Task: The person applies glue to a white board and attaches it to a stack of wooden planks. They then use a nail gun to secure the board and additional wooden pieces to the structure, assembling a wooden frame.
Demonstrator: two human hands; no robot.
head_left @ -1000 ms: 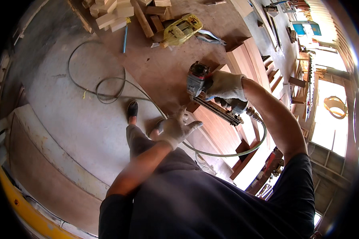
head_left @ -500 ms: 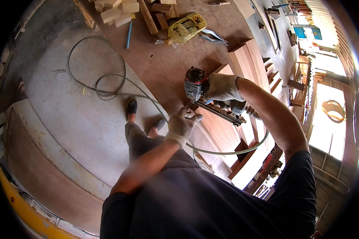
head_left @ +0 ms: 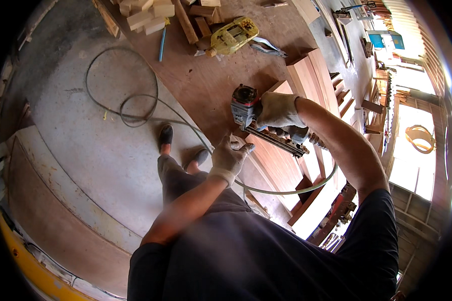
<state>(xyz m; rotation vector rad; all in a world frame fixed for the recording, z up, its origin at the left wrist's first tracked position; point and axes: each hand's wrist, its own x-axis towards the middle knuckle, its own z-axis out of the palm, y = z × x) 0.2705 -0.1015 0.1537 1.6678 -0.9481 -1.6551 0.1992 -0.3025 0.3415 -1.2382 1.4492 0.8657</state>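
My right hand (head_left: 280, 109), in a pale work glove, is closed around the handle of a pneumatic nail gun (head_left: 243, 113). The gun has a grey and black head with a red stripe, and its long magazine slants down to the right. Its nose is down at the corner of a reddish-brown wooden panel (head_left: 276, 158). My left hand (head_left: 228, 158), also gloved, is just left of the nose at the panel's near edge. Its thumb and forefinger are spread apart; the other fingers are partly hidden. A green air hose (head_left: 286, 192) curves below the gun.
A yellow cut-open plastic jug (head_left: 233, 35) stands on the brown workbench (head_left: 206, 85), beside wood blocks (head_left: 145, 17) and a blue pencil-like stick (head_left: 162, 44). More boards (head_left: 311, 75) lie at the right. Hose loops (head_left: 120, 120) cover part of the concrete floor on the left.
The fingers of my left hand have shifted slightly beside the panel's edge. The nail gun and my right hand stay almost where they were.
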